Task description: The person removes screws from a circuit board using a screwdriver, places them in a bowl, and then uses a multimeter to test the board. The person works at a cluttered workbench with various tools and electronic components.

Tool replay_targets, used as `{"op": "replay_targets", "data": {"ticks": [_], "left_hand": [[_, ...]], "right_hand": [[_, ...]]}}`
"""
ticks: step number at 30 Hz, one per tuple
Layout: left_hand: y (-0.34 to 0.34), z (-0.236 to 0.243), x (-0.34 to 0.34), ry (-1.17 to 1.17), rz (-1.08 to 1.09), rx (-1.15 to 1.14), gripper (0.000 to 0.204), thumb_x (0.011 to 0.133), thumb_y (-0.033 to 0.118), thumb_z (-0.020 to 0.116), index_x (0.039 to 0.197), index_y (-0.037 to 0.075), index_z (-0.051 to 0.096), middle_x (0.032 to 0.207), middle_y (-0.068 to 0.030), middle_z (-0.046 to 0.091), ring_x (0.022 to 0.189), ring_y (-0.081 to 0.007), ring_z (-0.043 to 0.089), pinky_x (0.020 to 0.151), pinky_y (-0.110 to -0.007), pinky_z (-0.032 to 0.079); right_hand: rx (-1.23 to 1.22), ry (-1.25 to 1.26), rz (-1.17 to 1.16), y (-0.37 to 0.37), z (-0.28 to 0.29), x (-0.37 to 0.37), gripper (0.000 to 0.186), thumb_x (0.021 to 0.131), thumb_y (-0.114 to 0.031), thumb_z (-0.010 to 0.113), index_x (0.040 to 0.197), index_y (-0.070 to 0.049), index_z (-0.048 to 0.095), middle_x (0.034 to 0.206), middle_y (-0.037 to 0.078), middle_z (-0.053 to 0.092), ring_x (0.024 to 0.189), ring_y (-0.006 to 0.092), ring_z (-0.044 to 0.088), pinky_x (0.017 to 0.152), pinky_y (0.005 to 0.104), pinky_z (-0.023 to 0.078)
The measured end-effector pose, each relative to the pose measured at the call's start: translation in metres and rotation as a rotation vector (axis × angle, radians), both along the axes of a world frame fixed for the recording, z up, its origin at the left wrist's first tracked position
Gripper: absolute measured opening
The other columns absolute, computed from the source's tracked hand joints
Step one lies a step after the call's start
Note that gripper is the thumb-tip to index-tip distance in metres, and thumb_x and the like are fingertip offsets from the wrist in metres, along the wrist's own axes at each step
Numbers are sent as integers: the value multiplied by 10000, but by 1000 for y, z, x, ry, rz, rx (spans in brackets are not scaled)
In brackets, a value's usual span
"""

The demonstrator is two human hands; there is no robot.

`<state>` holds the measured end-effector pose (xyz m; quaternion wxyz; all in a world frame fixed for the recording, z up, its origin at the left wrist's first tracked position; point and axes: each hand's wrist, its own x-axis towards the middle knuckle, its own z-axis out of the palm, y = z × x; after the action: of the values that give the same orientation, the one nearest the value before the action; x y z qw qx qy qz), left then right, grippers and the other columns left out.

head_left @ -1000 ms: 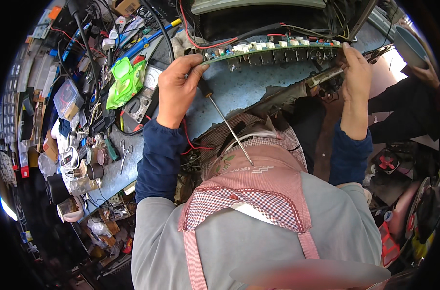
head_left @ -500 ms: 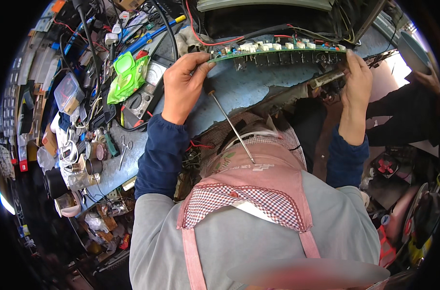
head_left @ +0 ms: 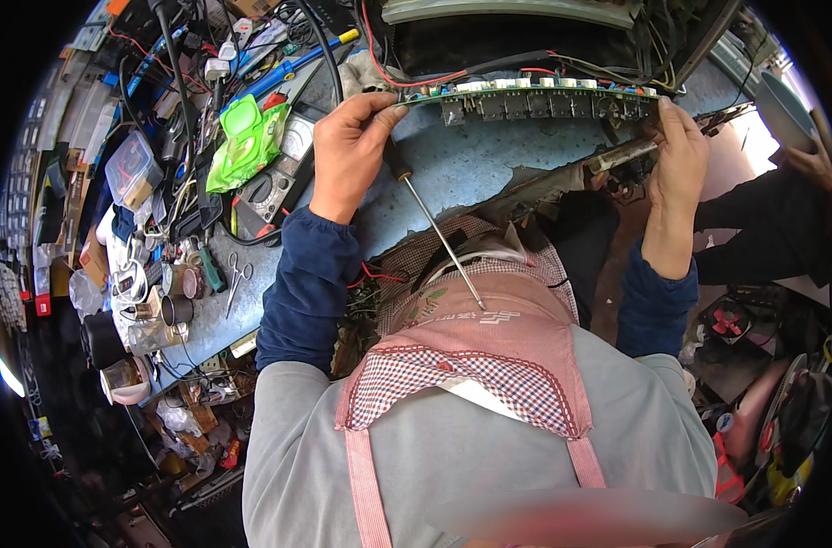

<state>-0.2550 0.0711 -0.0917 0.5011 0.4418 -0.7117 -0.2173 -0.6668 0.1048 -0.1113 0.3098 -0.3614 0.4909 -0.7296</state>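
A long green circuit board [head_left: 525, 92] is held up edge-on over the bench, with white connectors along its top and a row of black components hanging beneath. My left hand [head_left: 350, 146] pinches its left end between thumb and fingers. At the right end, my right hand [head_left: 676, 151] grips the board's corner. A screwdriver [head_left: 439, 228] points down over my apron from beneath my left hand. Its dark handle is partly hidden there, and I cannot tell whether the curled fingers hold it.
Behind the board stands a dark open casing [head_left: 498, 41] with red and black wires. A multimeter [head_left: 265, 194], a green wipes pack [head_left: 245, 146], scissors [head_left: 238, 285] and a clear plastic box [head_left: 132, 169] crowd the bench's left side. At right, another person's hand [head_left: 810, 164] holds a grey-green bowl [head_left: 786, 110].
The board has tilted, so more of the black components underneath shows and less of the connector side. Both hands keep their hold on its ends.
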Motion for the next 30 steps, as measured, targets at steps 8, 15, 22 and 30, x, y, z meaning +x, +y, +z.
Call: {"op": "replay_targets", "data": {"ticks": [8, 15, 22, 30], "left_hand": [[-1, 0, 0, 10, 2, 7, 164, 928, 58, 814, 1069, -23, 788, 884, -86, 752, 758, -120, 643, 703, -277, 517], [5, 0, 1, -53, -50, -53, 162, 897, 7, 815, 1048, -30, 770, 972, -120, 782, 847, -175, 725, 773, -295, 566], [37, -5, 1, -270, -153, -194, 200, 856, -18, 819, 1037, -21, 736, 1139, -162, 768, 974, -322, 764, 838, -362, 614], [51, -11, -2, -484, -216, -208, 236, 851, -17, 817, 1068, -2, 724, 1185, -159, 741, 1006, -358, 755, 839, -397, 621]], "right_hand": [[-26, 12, -18, -2, 2, 4, 230, 1053, -172, 714, 1087, 50, 766, 916, 3, 706, 816, 79, 598, 732, 240, 450], [-1, 28, -68, -6, -6, -4, 193, 1036, -152, 733, 1062, 38, 761, 896, -4, 696, 792, 69, 582, 708, 219, 429], [-45, -31, -16, -1, -32, -7, 164, 1021, -54, 698, 1105, 75, 757, 980, 51, 735, 865, 101, 646, 780, 225, 476], [27, 28, -23, 4, -60, -12, 227, 1027, -41, 675, 1188, 97, 756, 1090, 102, 776, 975, 147, 701, 904, 265, 535]]}}
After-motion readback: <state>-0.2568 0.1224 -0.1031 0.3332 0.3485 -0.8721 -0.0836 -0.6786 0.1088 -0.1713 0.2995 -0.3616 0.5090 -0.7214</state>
